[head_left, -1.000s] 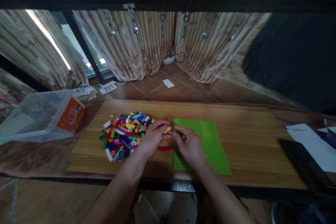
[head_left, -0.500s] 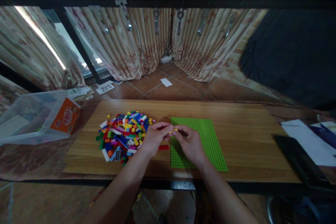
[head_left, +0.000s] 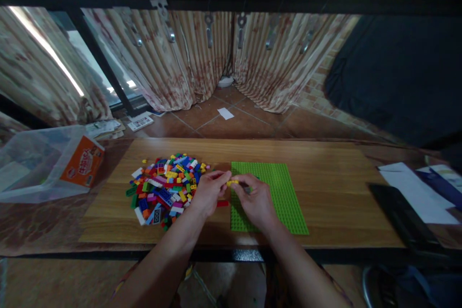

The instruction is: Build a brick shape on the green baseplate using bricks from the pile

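Observation:
My left hand (head_left: 212,190) and my right hand (head_left: 254,197) meet above the left edge of a green studded baseplate (head_left: 279,197). A small yellow toy brick (head_left: 233,183) is pinched between the fingertips of both hands; whether it is one piece or two joined I cannot make out. Partly behind my left hand lies a red brick (head_left: 223,204) on the wooden board, just left of the baseplate. Left of that hand spreads a heap of mixed coloured bricks (head_left: 168,187). My left forearm covers part of the heap's near right side.
A clear plastic bin (head_left: 39,168) with an orange label stands at the far left. On the right lie a dark flat device (head_left: 404,216) and white papers (head_left: 415,187). The wooden board (head_left: 339,192) reaches close to the table's front edge.
The whole view has shifted slightly to the left. My fingertips have drawn a little apart, and more of the yellow brick shows between them.

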A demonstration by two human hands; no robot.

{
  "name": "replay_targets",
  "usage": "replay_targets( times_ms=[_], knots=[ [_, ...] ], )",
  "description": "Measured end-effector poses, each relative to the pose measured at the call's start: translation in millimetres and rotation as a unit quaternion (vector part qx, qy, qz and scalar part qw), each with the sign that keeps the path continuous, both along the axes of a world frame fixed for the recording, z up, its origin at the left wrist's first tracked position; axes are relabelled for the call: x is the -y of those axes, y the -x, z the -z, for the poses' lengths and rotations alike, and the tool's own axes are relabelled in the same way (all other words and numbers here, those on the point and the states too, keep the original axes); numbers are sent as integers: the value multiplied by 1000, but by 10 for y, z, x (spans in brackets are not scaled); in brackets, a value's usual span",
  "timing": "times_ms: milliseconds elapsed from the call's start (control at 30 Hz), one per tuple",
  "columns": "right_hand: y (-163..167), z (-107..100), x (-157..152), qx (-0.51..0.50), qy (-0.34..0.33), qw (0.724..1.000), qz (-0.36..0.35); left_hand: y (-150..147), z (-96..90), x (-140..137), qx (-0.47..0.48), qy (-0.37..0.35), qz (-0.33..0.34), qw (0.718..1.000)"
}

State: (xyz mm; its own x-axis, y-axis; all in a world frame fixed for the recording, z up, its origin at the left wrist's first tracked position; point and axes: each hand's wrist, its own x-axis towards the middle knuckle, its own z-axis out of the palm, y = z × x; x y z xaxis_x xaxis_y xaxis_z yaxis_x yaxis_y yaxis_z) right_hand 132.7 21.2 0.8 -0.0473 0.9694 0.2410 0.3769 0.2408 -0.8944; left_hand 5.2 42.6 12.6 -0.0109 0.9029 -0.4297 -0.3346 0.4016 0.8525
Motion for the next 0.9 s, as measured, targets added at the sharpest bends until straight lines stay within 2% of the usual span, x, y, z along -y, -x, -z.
replay_targets(
  times_ms=[100,200,267,367,433,533,667,900],
  knots=[
    [0,-38,1,5,-19,1000,1,66,1,-23,-88,-39,26,995],
    [-27,-58,-7,10,-33,999,23,178,21,-74,-239,-113,56,963],
    [-54,-61,-13,10,-36,999,38,252,28,-112,-348,-156,96,920],
    [-90,-60,-14,9,-40,998,49,310,22,-139,-487,-209,141,836],
    [-105,-63,-7,14,-43,998,51,312,21,-135,-545,-232,169,788],
    [-116,-75,3,22,-45,997,51,296,35,-124,-592,-246,192,743],
    [-125,-97,1,17,-55,997,55,312,64,-135,-630,-242,198,711],
    [-154,-110,-5,25,-58,996,64,349,105,-155,-648,-243,192,695]
  ],
)
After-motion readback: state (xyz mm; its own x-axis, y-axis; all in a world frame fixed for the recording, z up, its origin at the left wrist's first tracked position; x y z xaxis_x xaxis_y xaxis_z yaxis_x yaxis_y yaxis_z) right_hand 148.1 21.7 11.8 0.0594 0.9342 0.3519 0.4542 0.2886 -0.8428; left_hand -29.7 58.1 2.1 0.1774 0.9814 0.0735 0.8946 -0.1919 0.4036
